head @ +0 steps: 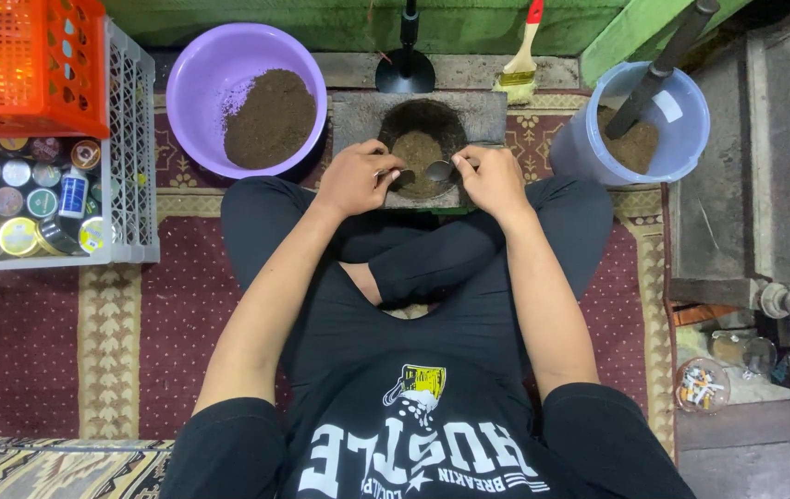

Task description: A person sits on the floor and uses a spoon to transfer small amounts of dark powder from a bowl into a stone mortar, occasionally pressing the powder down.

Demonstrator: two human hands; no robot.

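Head view: a seated, cross-legged person works over a stone mortar (421, 129) of brown powder on a patterned rug (136, 314).
Left hand (355, 177): fingers pinched narrow on a small metal piece at the mortar's rim.
Right hand (492, 180): closed on a metal spoon (439, 170), bowl over the powder.
Left side: purple basin (205, 69) of powder, white crate (131, 166) of tins.
Right side: clear bucket (681, 139), paintbrush (521, 65).
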